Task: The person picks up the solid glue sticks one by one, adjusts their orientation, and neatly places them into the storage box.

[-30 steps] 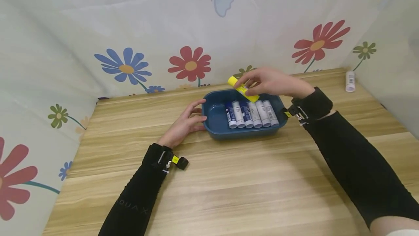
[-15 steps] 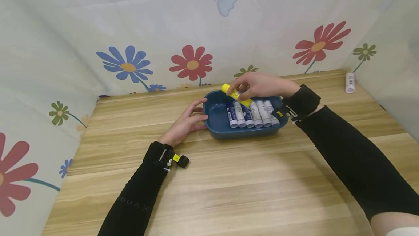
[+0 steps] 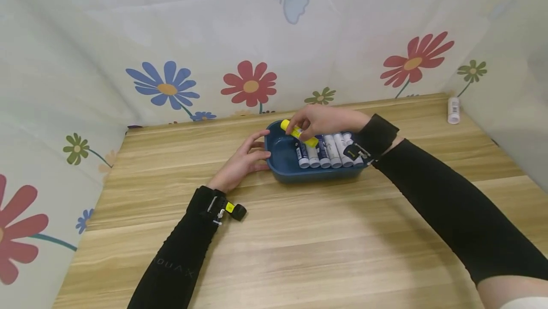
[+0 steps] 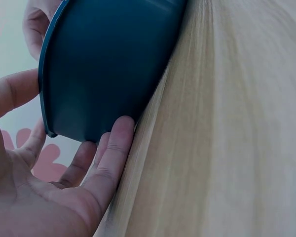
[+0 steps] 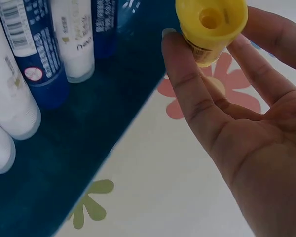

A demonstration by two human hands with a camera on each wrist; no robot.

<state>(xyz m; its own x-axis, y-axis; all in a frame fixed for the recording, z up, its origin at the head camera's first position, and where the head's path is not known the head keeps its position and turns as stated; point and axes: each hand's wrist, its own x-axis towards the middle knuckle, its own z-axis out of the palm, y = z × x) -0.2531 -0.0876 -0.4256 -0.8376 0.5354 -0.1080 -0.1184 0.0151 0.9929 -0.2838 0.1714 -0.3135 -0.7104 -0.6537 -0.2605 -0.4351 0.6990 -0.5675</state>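
Note:
My right hand (image 3: 323, 119) pinches a yellow glue stick (image 3: 296, 133) between thumb and fingers, tilted above the left part of a blue plastic bin (image 3: 317, 177). Seen from the right wrist, its hollow yellow end (image 5: 212, 24) faces the camera. Inside the bin, several white and dark blue glue sticks (image 3: 333, 153) lie side by side in a row; my right hand and wrist strap cover part of them. My left hand (image 3: 239, 164) rests against the bin's left end. Its fingertips (image 4: 121, 129) touch the outer wall, low near the table, in the left wrist view.
A single white glue stick (image 3: 454, 110) sits at the table's back right corner. Behind the wood-grain table (image 3: 299, 247) hangs a flower-printed cloth (image 3: 351, 56), which also closes off both sides. Bare tabletop lies in front of the bin.
My right hand has moved left and slightly toward me with the yellow glue stick, from over the row to above the bin's left part. My left hand keeps its place.

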